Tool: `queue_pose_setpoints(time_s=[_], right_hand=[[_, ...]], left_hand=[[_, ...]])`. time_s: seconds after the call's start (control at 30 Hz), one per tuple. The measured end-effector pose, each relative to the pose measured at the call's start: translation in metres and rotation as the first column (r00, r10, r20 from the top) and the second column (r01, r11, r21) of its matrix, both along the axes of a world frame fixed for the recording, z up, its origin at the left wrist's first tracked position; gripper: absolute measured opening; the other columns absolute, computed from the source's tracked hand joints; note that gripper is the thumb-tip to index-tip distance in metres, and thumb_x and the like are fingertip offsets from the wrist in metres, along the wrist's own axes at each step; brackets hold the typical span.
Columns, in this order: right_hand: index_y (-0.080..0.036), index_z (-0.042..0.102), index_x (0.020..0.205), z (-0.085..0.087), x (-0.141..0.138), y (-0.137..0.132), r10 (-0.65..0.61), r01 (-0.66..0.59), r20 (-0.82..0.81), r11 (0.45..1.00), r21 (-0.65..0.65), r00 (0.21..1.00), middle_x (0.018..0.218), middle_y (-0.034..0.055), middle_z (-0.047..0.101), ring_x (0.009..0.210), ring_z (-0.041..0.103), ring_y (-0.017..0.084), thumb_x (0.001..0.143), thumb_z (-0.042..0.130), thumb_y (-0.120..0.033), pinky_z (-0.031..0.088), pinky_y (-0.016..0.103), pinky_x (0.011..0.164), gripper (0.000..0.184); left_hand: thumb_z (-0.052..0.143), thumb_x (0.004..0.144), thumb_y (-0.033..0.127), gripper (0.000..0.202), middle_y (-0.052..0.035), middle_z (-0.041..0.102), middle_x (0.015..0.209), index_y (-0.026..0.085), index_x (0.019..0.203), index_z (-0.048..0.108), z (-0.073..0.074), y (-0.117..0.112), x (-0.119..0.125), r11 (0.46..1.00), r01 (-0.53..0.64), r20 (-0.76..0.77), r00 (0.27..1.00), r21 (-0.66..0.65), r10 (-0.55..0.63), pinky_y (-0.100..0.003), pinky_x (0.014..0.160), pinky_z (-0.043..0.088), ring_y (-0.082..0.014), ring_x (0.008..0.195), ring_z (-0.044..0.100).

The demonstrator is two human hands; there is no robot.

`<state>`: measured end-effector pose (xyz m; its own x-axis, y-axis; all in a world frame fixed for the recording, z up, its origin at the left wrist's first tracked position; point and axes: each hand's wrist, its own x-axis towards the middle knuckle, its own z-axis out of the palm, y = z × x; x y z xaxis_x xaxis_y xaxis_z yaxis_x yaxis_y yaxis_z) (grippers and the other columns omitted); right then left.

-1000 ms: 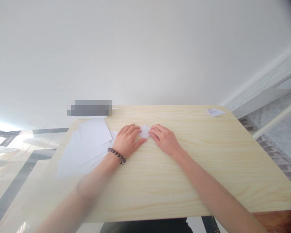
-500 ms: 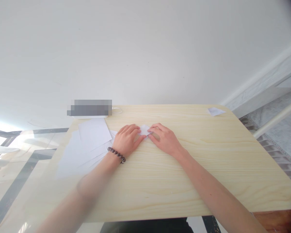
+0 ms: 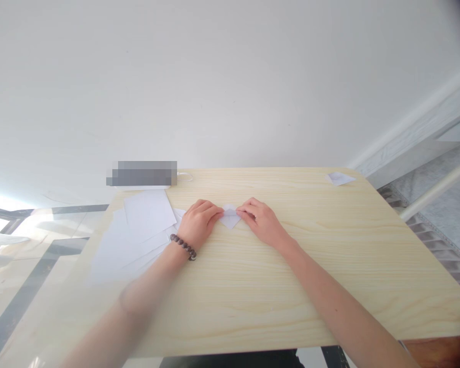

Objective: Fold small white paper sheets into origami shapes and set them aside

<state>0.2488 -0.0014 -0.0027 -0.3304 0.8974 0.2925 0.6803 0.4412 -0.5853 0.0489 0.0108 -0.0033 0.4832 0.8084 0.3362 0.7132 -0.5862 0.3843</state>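
Note:
A small folded piece of white paper (image 3: 230, 220), roughly diamond-shaped with a crease across it, lies on the table between my hands. My left hand (image 3: 201, 219), with a dark bead bracelet (image 3: 183, 246) at the wrist, pinches the paper's left corner between thumb and fingers. At the right corner my right hand (image 3: 261, 220) does the same, thumb and fingertips pressed together. Both hands rest low over the wooden table (image 3: 249, 296).
White paper sheets (image 3: 145, 217) overlap on the table's left side, close to my left forearm. Behind them stands a pixelated, blurred-out object (image 3: 143, 175) with a white cable. Another folded paper (image 3: 340, 178) lies at the far right corner. A wall (image 3: 230, 92) rises behind the table.
My thumbs have moved from the paper's near edge out to its side corners. More of the paper now shows, its near point pointing toward me.

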Motion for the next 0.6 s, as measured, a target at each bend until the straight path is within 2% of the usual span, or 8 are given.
queue_pose_setpoints(time_s=[0.1,0.2,0.3,0.47,0.6], right_hand=[[-0.019,0.058,0.080,0.000,-0.004,0.000,-0.087,0.087,0.044,0.996,0.010,0.995,0.081,0.0019,0.057,0.075,0.052,0.014,0.087,0.040,-0.028,0.038,0.027,0.070,0.021],[-0.019,0.054,0.077,-0.003,-0.008,0.000,-0.156,0.150,0.126,0.987,0.056,0.980,0.080,0.0024,0.057,0.075,0.050,0.015,0.087,0.041,-0.029,0.037,0.028,0.070,0.020],[-0.018,0.052,0.076,-0.006,-0.009,0.002,-0.158,0.141,0.209,0.986,0.092,0.965,0.079,0.0029,0.057,0.076,0.049,0.015,0.087,0.039,-0.029,0.035,0.028,0.071,0.020],[-0.018,0.050,0.074,-0.007,-0.009,0.002,-0.138,0.106,0.295,0.987,0.122,0.945,0.077,0.0042,0.056,0.074,0.049,0.016,0.088,0.037,-0.031,0.034,0.029,0.069,0.023],[-0.018,0.050,0.074,-0.005,-0.011,-0.001,-0.165,0.118,0.324,0.980,0.160,0.932,0.078,0.0055,0.056,0.074,0.048,0.017,0.088,0.035,-0.031,0.033,0.030,0.069,0.024]], left_hand=[[0.041,0.087,0.026,0.020,-0.0032,0.061,0.084,0.019,0.091,0.060,0.000,0.000,0.001,0.999,-0.006,-0.002,1.000,-0.039,0.006,-0.033,0.079,0.042,-0.0184,0.088,0.048],[0.040,0.087,0.026,0.024,-0.0041,0.060,0.083,0.018,0.103,0.057,-0.001,0.000,0.003,0.999,-0.005,-0.011,1.000,-0.053,0.005,-0.036,0.081,0.040,-0.0196,0.090,0.047],[0.041,0.087,0.030,0.030,-0.0055,0.059,0.083,0.019,0.111,0.054,-0.002,-0.002,0.005,0.999,-0.018,-0.015,1.000,-0.033,0.018,-0.037,0.080,0.040,-0.0206,0.090,0.046],[0.040,0.087,0.032,0.029,-0.0055,0.056,0.082,0.023,0.104,0.061,-0.002,-0.003,0.005,0.999,-0.025,0.002,1.000,-0.024,0.025,-0.036,0.078,0.042,-0.0203,0.088,0.045],[0.042,0.086,0.030,0.027,-0.0058,0.056,0.084,0.023,0.099,0.064,-0.003,0.000,0.004,1.000,-0.013,0.054,0.998,-0.014,0.013,-0.036,0.079,0.042,-0.0203,0.089,0.044]])
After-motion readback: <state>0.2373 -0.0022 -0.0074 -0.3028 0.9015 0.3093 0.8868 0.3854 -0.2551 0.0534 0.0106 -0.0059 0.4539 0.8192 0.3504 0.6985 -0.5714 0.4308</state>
